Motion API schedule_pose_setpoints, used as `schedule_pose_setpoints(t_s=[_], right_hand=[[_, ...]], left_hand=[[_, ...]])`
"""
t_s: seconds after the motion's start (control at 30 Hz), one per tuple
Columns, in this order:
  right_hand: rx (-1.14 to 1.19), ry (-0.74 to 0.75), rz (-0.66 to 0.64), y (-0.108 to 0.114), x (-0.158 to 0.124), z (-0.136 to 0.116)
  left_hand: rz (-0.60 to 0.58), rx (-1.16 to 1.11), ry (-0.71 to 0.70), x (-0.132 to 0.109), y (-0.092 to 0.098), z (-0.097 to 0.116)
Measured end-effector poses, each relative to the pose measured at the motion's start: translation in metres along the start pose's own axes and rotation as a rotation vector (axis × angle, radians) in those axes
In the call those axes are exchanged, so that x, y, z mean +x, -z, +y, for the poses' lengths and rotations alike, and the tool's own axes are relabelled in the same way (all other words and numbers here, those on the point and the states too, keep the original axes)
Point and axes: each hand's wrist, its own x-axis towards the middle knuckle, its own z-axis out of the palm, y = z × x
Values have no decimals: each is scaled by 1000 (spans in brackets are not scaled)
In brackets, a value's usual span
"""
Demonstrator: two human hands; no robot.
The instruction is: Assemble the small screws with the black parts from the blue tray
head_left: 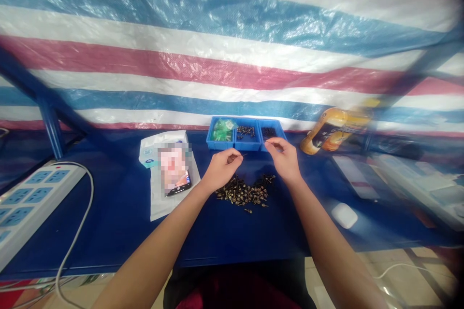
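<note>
**Thin screw point(242, 155) pinched above pile of screws point(242, 195)**

The grip of the left hand point(221, 170) is closed on the thin screw; the fingers of the right hand point(284, 160) are drawn together just beside the blue compartment tray point(246, 135), and whether anything is grasped there cannot be told; the pile of screws is lying on the blue counter point(119, 231) below both hands; a green plastic bag point(223, 130) is kept in the left compartment of the tray, and dark screws point(246, 131) are seen in the middle one; a phone point(177, 183) is laid on a white packet point(159, 149) at the left.
</note>
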Motion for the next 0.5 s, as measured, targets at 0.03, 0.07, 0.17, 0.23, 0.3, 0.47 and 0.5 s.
schedule_pose_setpoints(t_s=[0.03,0.07,0.17,0.23,0.3,0.47,0.5], right_hand=[[41,-20,5,-1,0,0],[92,-36,7,-2,0,0],[248,-60,-39,-4,-3,-4],[320,-71,-127,-5,-6,-8],[358,-91,-255,-8,-10,-13],[356,-116,-520,-18,-22,-21],[352,-108,-539,-20,-23,-21]], left_hand=[[12,-13,-2,0,-1,0],[32,-30,-4,0,-1,0],[127,-90,3,0,-5,-1],[175,-130,8,0,-7,0],[188,-164,5,-1,-8,3],[169,-193,27,-4,-10,10],[157,-193,43,-4,-10,10]])
